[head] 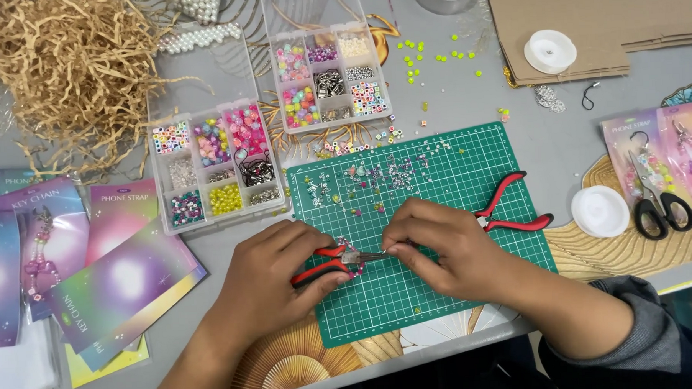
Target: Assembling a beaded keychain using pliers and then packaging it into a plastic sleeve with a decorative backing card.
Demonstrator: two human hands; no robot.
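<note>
Two hands work over the green gridded cutting mat on the desk: our left hand grips red-handled pliers, while our right hand has its fingers pinching a small beaded piece at the plier tips. We judge a slip there could scatter the piece among the loose beads, since the hold is narrow. A second pair of red pliers lies just beside.

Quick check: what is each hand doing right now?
Left hand: closed around red-handled pliers.
Right hand: fingertips pinched at the pliers' tip; what they hold is too small to tell.
</note>
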